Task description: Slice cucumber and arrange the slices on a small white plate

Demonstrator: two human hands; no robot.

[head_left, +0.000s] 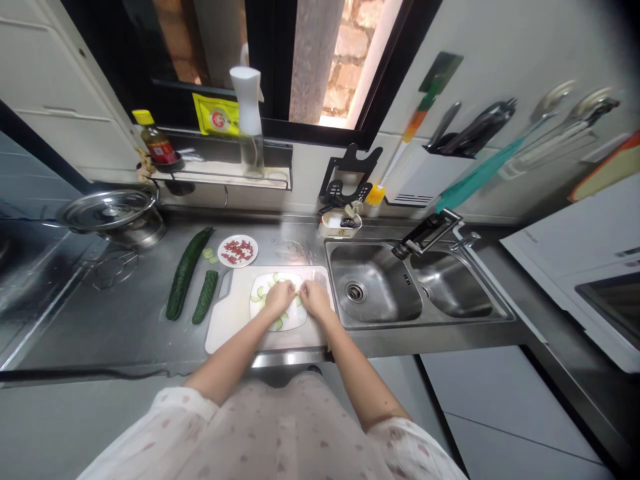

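Note:
A white plate [295, 318] lies on a white cutting board [230, 327] at the counter's front edge. Pale green cucumber slices [259, 292] are spread around the plate. My left hand [279, 295] and my right hand [313, 297] hover side by side over the plate, fingers curled down among the slices. What the fingertips pinch is too small to make out. A long whole cucumber [185, 270] and a shorter cut cucumber [205, 296] lie on the steel counter left of the board.
A small plate of chopped red pieces [238, 251] sits behind the board. A double steel sink [415, 283] with faucet [427, 233] is at right. A lidded steel pot [113, 213] stands at left. Bottles line the window shelf [220, 175]; utensils hang on the wall.

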